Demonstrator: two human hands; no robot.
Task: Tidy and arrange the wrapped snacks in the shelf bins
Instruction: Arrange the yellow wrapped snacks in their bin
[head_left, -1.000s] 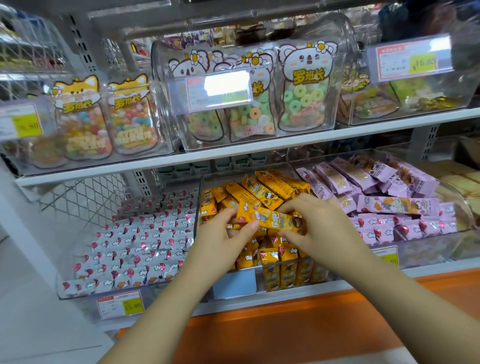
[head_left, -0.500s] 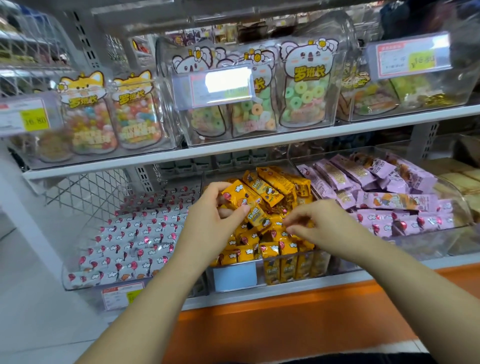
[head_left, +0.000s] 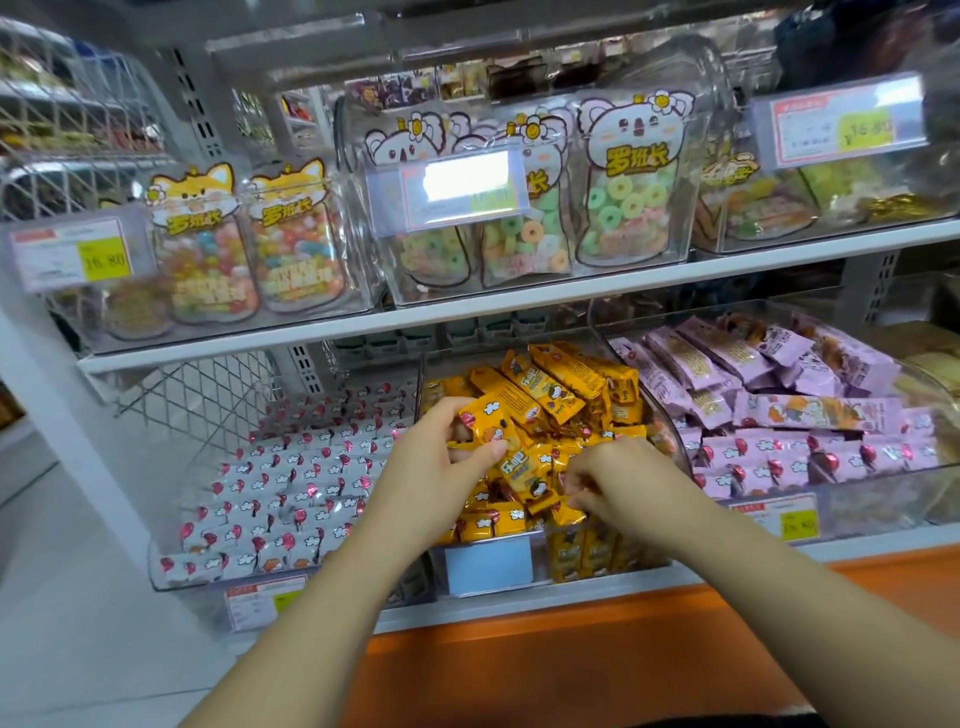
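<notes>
Both hands are in the middle clear bin (head_left: 488, 564) of the lower shelf, which is heaped with orange wrapped snacks (head_left: 566, 384). My left hand (head_left: 441, 462) grips one orange snack bar (head_left: 491, 423) between thumb and fingers, lifted over the pile's left side. My right hand (head_left: 628, 480) pinches the end of another orange wrapper (head_left: 563, 512) low at the front of the pile. The left bin holds rows of white wrapped snacks (head_left: 291, 478). The right bin holds purple wrapped snacks (head_left: 779, 415).
The upper shelf (head_left: 519, 304) carries clear bins of candy bags (head_left: 628, 197) with price tags (head_left: 67, 254). An orange ledge (head_left: 571, 654) runs below the lower shelf. A white wire grid (head_left: 197, 389) stands behind the left bin. Pale floor lies at the left.
My left hand has lifted an orange bar up and left off the pile. My right hand has dropped lower to the front of the pile and pinched another wrapper.
</notes>
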